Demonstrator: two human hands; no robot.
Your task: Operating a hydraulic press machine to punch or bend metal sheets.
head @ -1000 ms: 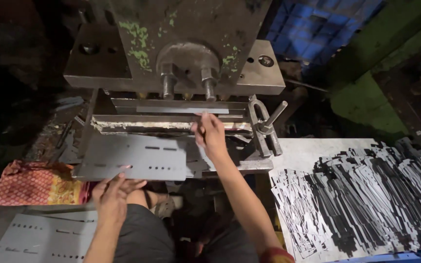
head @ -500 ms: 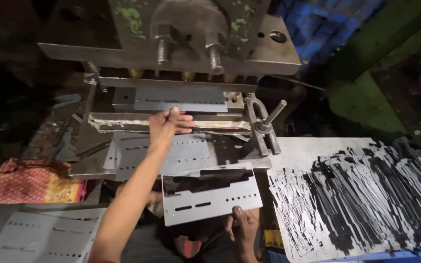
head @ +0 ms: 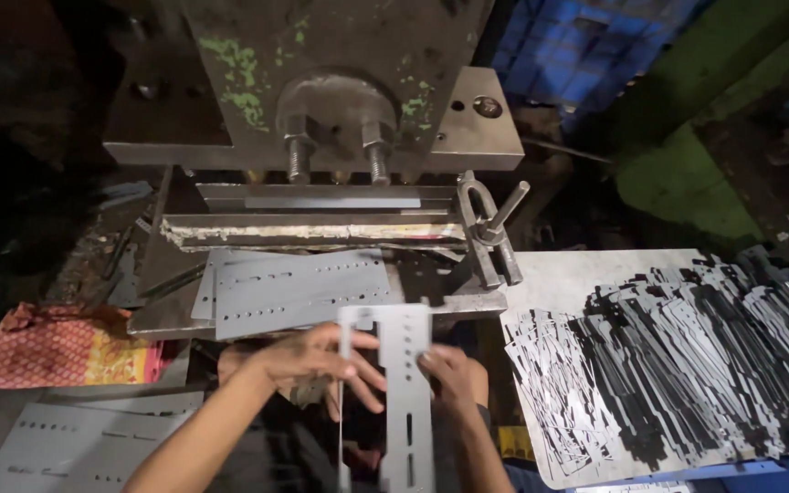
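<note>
You hold a punched metal plate (head: 405, 402) upright between both hands, just in front of the press: your left hand (head: 321, 365) grips its left edge with fingers spread, your right hand (head: 449, 379) pinches its right edge. Blank-looking sheets (head: 84, 443) lie at lower left, beside a red patterned cloth (head: 57, 345). Another punched sheet (head: 299, 288) rests on the press bed (head: 454, 301), under the raised ram (head: 340, 100). A large heap of finished strips (head: 687, 356) on the right suggests much work is already done.
</note>
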